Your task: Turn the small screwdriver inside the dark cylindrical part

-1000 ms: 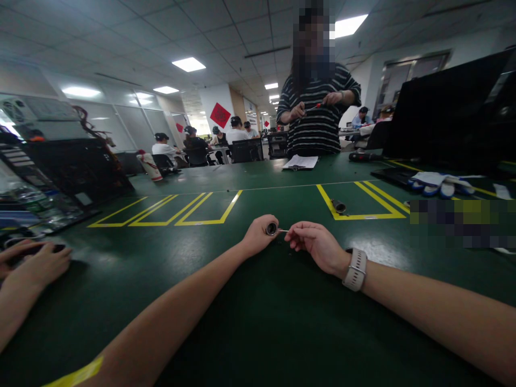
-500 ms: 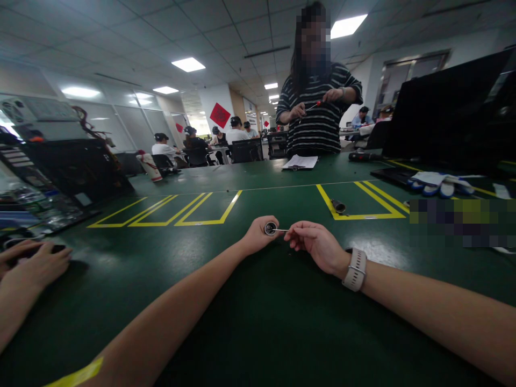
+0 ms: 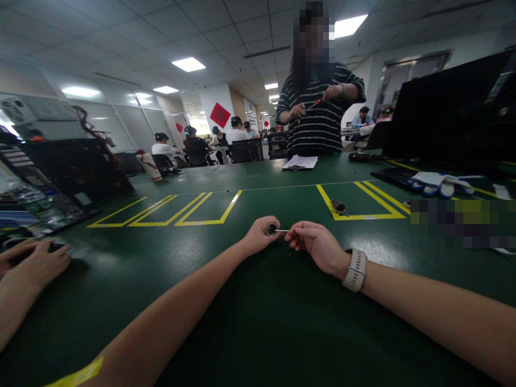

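My left hand (image 3: 260,235) is wrapped round a small round part (image 3: 271,230) with a metal rim, its open end showing. From the right, my right hand (image 3: 310,241) pinches a thin metal rod (image 3: 281,231), whose far end reaches the opening of the round part. The rest of the rod is hidden in my right fingers. A tiny dark piece (image 3: 289,255) lies on the green table (image 3: 258,322) below my hands. Beyond my right hand, a dark cone-shaped part (image 3: 338,206) lies by a yellow tape line.
Another person's hands (image 3: 38,263) are at the left edge. Across the table a person in a striped top (image 3: 318,118) holds a red-handled tool. A clipboard (image 3: 300,162), gloves (image 3: 441,183) and a black monitor (image 3: 451,113) stand or lie farther back.
The round part in my left hand has shifted and tilted very slightly to the right. My right hand is nearly still.
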The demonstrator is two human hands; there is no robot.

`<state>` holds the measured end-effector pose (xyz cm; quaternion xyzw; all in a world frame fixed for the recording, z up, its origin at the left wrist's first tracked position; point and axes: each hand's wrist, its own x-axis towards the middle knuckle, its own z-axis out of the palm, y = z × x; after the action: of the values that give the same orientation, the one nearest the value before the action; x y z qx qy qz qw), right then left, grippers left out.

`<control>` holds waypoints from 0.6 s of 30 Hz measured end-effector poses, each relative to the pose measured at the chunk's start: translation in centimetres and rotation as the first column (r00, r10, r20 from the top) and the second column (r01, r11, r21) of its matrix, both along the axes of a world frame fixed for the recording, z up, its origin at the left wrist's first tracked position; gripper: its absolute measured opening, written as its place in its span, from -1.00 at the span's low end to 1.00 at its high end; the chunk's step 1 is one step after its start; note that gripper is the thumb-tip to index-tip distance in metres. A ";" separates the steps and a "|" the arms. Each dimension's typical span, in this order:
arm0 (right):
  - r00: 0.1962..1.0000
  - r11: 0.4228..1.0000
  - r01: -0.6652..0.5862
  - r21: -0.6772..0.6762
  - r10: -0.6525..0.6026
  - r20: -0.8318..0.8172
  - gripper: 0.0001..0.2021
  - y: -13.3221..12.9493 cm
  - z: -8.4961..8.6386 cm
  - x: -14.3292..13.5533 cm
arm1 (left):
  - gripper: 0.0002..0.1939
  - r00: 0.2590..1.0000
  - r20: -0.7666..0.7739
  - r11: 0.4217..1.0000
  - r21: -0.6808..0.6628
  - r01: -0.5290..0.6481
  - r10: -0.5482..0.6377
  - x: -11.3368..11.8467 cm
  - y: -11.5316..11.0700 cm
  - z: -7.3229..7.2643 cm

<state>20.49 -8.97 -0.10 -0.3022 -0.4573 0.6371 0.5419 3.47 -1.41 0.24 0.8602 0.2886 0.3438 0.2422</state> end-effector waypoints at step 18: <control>0.999 0.999 0.031 -0.012 -0.031 -0.023 -0.88 -0.2 0.5 -0.1 | -0.84 0.991 -0.097 0.989 0.122 -0.079 0.091 -0.2 0.3 -0.3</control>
<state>20.38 -9.18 0.38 -0.3051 -0.4427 0.6347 0.5551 3.30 -1.09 -0.03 0.8763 0.3164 0.3257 0.1609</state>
